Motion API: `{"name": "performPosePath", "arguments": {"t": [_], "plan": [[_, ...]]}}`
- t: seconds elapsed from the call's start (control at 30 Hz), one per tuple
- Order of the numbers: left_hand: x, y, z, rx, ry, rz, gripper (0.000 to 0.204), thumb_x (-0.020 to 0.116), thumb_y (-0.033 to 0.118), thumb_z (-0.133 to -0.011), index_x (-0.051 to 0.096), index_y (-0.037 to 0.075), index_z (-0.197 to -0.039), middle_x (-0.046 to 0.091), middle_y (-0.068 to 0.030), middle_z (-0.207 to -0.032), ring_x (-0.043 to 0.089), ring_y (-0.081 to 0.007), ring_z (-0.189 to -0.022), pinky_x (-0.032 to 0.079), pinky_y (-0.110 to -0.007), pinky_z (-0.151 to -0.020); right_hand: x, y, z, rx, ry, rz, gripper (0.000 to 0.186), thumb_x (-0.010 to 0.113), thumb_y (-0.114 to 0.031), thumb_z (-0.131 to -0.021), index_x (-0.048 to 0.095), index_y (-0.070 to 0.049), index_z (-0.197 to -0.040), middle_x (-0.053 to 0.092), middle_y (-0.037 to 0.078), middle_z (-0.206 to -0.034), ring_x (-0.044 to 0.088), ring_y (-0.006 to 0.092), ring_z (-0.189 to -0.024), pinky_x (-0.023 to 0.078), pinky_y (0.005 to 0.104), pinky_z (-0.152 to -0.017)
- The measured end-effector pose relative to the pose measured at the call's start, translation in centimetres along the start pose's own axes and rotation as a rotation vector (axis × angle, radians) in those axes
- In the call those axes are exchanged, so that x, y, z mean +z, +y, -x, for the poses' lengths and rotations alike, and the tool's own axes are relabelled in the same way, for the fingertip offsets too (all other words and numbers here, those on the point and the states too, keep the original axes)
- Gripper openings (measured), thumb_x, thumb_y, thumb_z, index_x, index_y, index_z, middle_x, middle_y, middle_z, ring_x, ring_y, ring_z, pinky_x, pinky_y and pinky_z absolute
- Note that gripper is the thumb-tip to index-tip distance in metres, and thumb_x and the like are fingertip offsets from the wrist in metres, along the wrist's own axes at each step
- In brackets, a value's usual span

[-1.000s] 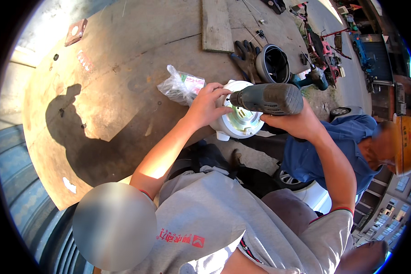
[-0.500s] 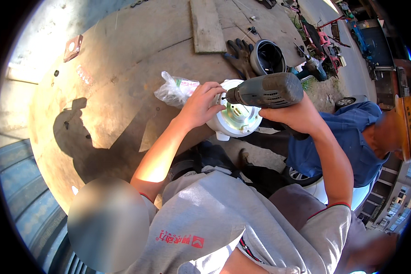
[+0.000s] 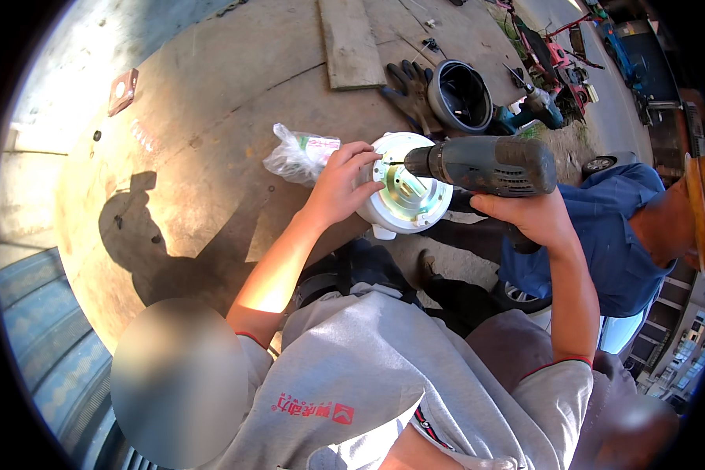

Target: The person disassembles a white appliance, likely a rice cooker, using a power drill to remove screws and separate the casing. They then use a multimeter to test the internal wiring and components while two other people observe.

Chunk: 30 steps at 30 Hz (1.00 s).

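Note:
My right hand [image 3: 525,215] is closed round the grip of a dark cordless drill [image 3: 493,166], its chuck and thin bit pointing left. The bit's tip lies over a white round housing [image 3: 376,210] with a shiny metal plate [image 3: 403,192] in its middle. My left hand [image 3: 341,184] rests on the left rim of that housing, fingers bent over it and the thumb toward the plate. Whether the fingertips also pinch something small near the bit, I cannot make out. A clear plastic bag [image 3: 296,153] with a printed label lies just left of my left hand.
Beyond the housing are a grey round pot [image 3: 460,95], a dark work glove [image 3: 409,94] and a second teal drill [image 3: 533,111]. A wooden board [image 3: 351,43] lies on the ground. At right stands a person in a blue shirt [image 3: 595,235]; a small brown box [image 3: 123,92] sits far left.
My right hand and the drill have shifted right, so the thin bit now shows between the chuck and the housing. My left hand has stayed at the rim.

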<state>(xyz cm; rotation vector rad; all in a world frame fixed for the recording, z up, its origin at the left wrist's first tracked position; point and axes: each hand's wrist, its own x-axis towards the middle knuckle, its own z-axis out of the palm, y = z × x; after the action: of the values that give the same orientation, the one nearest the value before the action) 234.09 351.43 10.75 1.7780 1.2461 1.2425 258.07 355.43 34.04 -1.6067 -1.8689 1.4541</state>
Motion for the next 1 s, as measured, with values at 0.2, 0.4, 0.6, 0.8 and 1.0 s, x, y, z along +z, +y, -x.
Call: {"name": "performPosePath", "arguments": {"t": [0.2,0.4,0.6,0.8,1.0], "plan": [[0.0,1.4,0.8,-0.412,0.048,0.252,0.041,0.073,0.005,-0.080,0.062,0.004,-0.119,0.062,-0.0106,-0.113,0.064,-0.0194,-0.096,0.052,-0.031,-0.082,-0.1,1.0,0.2,0.017,-0.020,-0.112,0.044,0.081,-0.002,-0.074,0.062,-0.002,-0.115,0.068,0.003,-0.099,0.062,0.0109,-0.089,0.053,0.0294,-0.079],[-0.8,2.8,2.3,-0.470,0.157,0.463,0.041,0.069,0.002,-0.085,0.059,0.000,-0.124,0.071,-0.0134,-0.098,0.068,-0.0148,-0.083,0.056,-0.028,-0.078,1.2,0.0,0.7,0.012,-0.077,-0.107,0.050,0.082,-0.003,-0.073,0.060,-0.002,-0.117,0.067,0.004,-0.102,0.062,0.0109,-0.090,0.052,0.0288,-0.080],[-2.8,5.2,2.1,-0.449,0.161,0.238,0.036,0.070,0.000,-0.085,0.064,0.000,-0.120,0.072,-0.0085,-0.092,0.067,-0.0092,-0.078,0.055,-0.025,-0.073,2.5,-0.5,0.5,-0.060,-0.086,-0.084,0.053,0.084,-0.006,-0.071,0.058,-0.001,-0.118,0.066,0.005,-0.105,0.061,0.0112,-0.091,0.052,0.0288,-0.081],[-2.7,5.5,2.5,-0.442,0.171,0.234,0.037,0.070,0.001,-0.084,0.063,-0.001,-0.121,0.072,-0.0100,-0.091,0.066,-0.0094,-0.078,0.054,-0.025,-0.071,3.0,-1.2,0.1,-0.105,-0.113,0.002,0.048,0.084,-0.006,-0.069,0.062,0.001,-0.111,0.068,0.006,-0.101,0.062,0.0115,-0.090,0.052,0.0292,-0.081],[-2.5,5.2,2.8,-0.345,0.160,0.070,0.033,0.071,0.002,-0.084,0.066,0.001,-0.117,0.071,-0.0071,-0.087,0.063,-0.0082,-0.071,0.052,-0.024,-0.066,3.8,-1.1,-0.2,-0.129,-0.129,-0.023,0.043,0.084,-0.006,-0.069,0.064,0.001,-0.107,0.069,0.006,-0.099,0.062,0.0118,-0.089,0.052,0.0295,-0.081]]}}
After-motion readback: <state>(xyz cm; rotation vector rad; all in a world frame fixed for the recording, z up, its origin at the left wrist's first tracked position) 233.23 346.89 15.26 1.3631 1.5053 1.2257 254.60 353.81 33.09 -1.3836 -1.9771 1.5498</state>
